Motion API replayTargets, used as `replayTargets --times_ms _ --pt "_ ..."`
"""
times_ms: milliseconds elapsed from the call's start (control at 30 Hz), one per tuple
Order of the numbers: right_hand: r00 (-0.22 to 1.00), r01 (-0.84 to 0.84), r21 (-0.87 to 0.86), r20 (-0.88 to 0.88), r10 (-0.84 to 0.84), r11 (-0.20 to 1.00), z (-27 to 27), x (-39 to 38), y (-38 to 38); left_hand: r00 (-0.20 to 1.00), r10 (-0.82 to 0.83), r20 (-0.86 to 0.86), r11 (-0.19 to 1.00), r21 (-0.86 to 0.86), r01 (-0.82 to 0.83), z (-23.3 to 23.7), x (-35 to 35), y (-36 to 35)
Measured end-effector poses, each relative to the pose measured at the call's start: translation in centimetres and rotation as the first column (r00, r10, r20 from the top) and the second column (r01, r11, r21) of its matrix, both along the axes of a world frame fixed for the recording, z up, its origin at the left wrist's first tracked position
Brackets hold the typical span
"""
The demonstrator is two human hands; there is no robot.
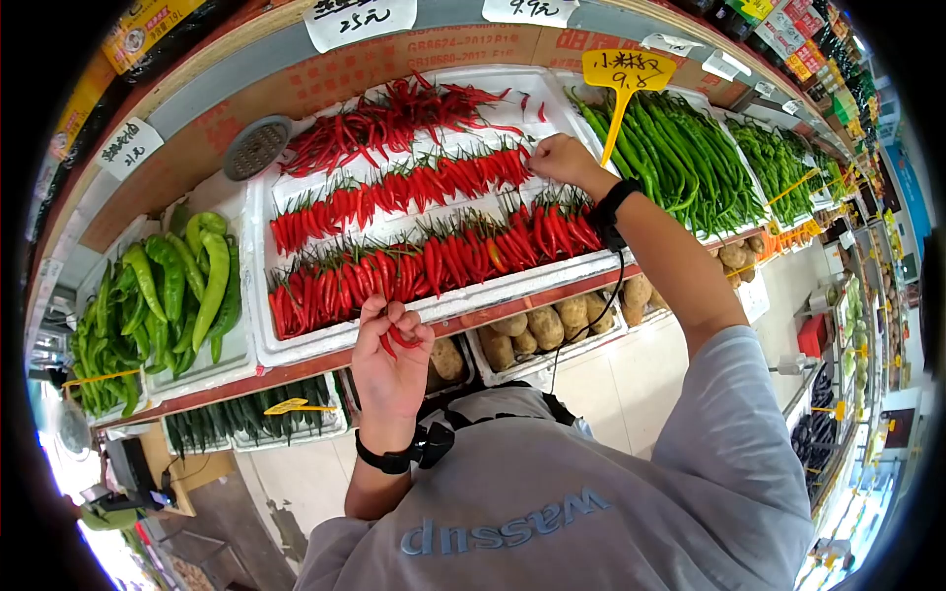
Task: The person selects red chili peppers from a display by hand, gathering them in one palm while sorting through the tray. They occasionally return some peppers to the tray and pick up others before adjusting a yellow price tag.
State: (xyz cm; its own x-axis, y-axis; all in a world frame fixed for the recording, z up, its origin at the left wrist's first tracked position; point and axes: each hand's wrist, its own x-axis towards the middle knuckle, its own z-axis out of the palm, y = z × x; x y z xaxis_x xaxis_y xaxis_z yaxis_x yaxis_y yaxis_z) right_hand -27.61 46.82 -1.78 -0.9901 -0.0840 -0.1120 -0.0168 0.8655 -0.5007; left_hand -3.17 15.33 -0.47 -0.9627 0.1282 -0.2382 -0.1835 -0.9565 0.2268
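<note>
Two hands were at work over one white box [254, 295], and there were three groups of red chilies in it: a loose pile [394, 113] at the back, a middle row [394, 189] and a front row [394, 271]. Far too many to count, all overlapping!

Here was the left hand [389, 360], just in front of the front row, fingertips clamped on red chili [397, 341]; one piece or two, the fingers hid it. And the right hand [562, 160], up at the right end of the middle row, had its fingers curled in; whether they were closed on a chili, I couldn't tell.

Two wristbands, one on the left wrist [394, 461], one on the right [613, 202], and a single black cable [609, 295] dropped from the right one, across the potatoes [545, 325] below. The left forearm and hand blocked part of the lower shelf.

One yellow sign [631, 71] rose behind the right hand, its stick in front of the long green peppers [680, 158]. One holed disc [258, 148] lay at the box's back left corner, broader green peppers [168, 281] to the left. At the top, two price cards [361, 20] [530, 10] were cut off.
</note>
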Motion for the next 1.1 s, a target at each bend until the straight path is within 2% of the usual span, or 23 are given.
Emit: replayTargets --times_ms 67,133,267,333,567,667,833,933,1100 --pt "1.0 0.018 -0.001 -0.003 -0.018 1.0 -0.5 -0.2 0.2 1.0 -0.001 0.0 1.0 0.002 0.001 0.1 0.0 0.1" --pt "0.977 0.021 -0.015 -0.213 -0.023 1.0 -1.6 -0.5 0.6 1.0 0.0 0.011 1.0 0.011 0.0 0.4 0.2 0.3" --pt "0.984 0.014 0.022 -0.176 -0.01 1.0 -1.6 -0.9 0.2 1.0 -0.024 0.02 0.999 0.025 0.024 0.6 0.5 0.6" --pt "0.993 -0.072 0.1 -0.09 0.081 0.992 -0.9 -0.9 0.0 1.0 -0.026 0.009 0.999 0.019 0.026 0.4 0.6 0.7" --pt "0.99 -0.082 0.046 -0.114 0.087 0.996 -1.7 -1.0 -0.3 1.0 -0.024 -0.006 1.0 0.0 0.024 0.3 1.1 0.9" --pt "0.98 0.003 0.044 -0.201 0.006 0.999 -2.1 -1.5 -0.4 1.0 -0.027 0.004 1.0 -0.005 0.027 0.1 1.2 0.9" --pt "0.988 -0.123 0.06 -0.087 0.128 0.991 -1.6 -1.5 0.0 1.0 -0.02 0.013 1.0 -0.021 0.021 0.5 1.4 1.1" --pt "0.993 -0.119 0.012 -0.008 0.119 0.993 -0.7 -0.9 -0.1 1.0 -0.016 0.02 0.999 -0.031 0.016 0.6 1.4 1.2" --pt "0.985 -0.16 -0.021 -0.067 0.158 0.987 -1.4 -1.5 0.8 0.999 -0.027 0.021 0.999 -0.031 0.028 0.2 1.4 1.3"
